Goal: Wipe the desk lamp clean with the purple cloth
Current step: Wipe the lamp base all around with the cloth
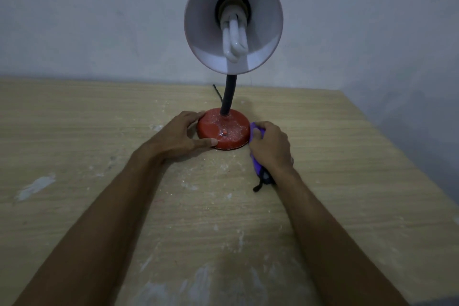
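Lamp (224,97) is placed on a wooden table (335,156), close to the wall (87,20), a little toward the far edge. Its red base (223,129) is round and is covered with pale dust and specks, mostly on the right half; a small switch is seen near the front of it. A black flexible neck (228,94) rises from the back of the base and carries the shade (203,20), which is turned toward the camera, so that the white looped bulb (234,40) inside is visible. A thin black cord (217,93) is seen behind the base.

The left hand (178,136) is laid against the left side of the base, with the fingers spread around its rim and the thumb pressed at the front edge; the base is held, not lifted. The right hand (270,146) is closed on the cloth (257,156), which is bunched and pressed against the right edge of the base. A part of the cloth hangs out under the wrist onto the table, with a dark loop at its end.

The table is marked with white stains and scattered dust in many places.
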### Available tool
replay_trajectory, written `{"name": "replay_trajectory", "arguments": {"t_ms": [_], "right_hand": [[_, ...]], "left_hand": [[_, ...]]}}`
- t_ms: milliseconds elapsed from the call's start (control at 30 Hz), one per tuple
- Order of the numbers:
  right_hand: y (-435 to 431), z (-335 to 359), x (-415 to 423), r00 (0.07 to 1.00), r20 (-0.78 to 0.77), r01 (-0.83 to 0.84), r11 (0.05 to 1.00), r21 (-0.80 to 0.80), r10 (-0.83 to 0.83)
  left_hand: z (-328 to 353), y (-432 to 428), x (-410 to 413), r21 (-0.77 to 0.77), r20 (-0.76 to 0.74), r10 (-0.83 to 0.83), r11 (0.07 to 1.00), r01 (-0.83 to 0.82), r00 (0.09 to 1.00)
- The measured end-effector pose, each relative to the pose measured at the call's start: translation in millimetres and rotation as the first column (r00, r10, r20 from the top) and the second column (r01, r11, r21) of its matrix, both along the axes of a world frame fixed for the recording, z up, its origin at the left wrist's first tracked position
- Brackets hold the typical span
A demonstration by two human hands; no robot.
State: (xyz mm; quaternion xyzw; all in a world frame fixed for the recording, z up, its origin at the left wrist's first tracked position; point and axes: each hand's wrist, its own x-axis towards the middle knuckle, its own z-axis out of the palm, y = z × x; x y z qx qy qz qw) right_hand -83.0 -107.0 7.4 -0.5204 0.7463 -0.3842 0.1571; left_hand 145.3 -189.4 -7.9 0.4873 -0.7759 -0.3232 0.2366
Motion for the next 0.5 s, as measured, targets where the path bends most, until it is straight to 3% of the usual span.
{"name": "replay_trajectory", "arguments": {"t_ms": [233, 367, 500], "right_hand": [[30, -4, -21, 0.977, -0.032, -0.212, 0.977, 0.029, 0.213], [27, -3, -19, 0.999, 0.048, 0.019, 0.992, -0.127, -0.013], [19, -7, -2, 0.995, -0.092, 0.032, 0.998, -0.052, -0.036]], "left_hand": [[-2, 4, 0, -0.052, 0.032, 0.026, 0.998, -0.024, 0.999], [-5, 7, 0, -0.117, 0.065, 0.025, 0.993, -0.017, 0.998], [-3, 9, -1, -0.131, 0.082, 0.013, 0.991, -0.002, 0.997]]}}
